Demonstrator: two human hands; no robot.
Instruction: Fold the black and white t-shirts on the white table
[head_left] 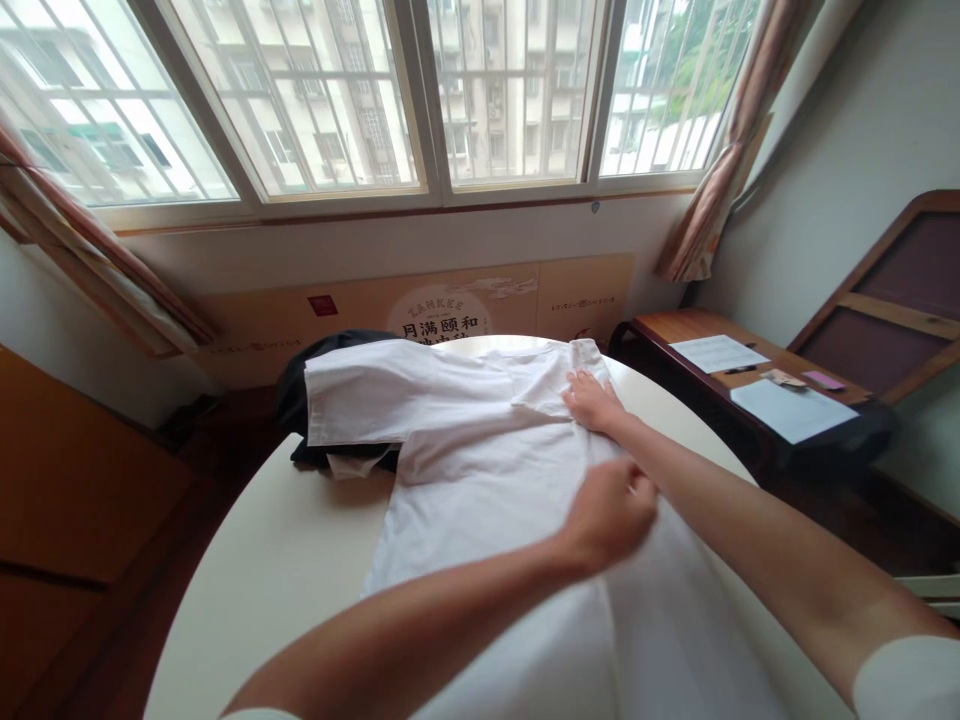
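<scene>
The white shirt (480,470) runs off the bottom edge. A dark garment (296,390) lies mostly covered under its sleeve. The left hand (611,510) hides its curled fingertips.

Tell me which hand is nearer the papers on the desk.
Right. The right hand lies flat on the white shirt, left of the papers; the left hand pinches fabric farther back.

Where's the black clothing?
In the head view, the black cloth garment lies at the round cream table's far left edge, partly under the white fabric shirt's sleeve.
</scene>
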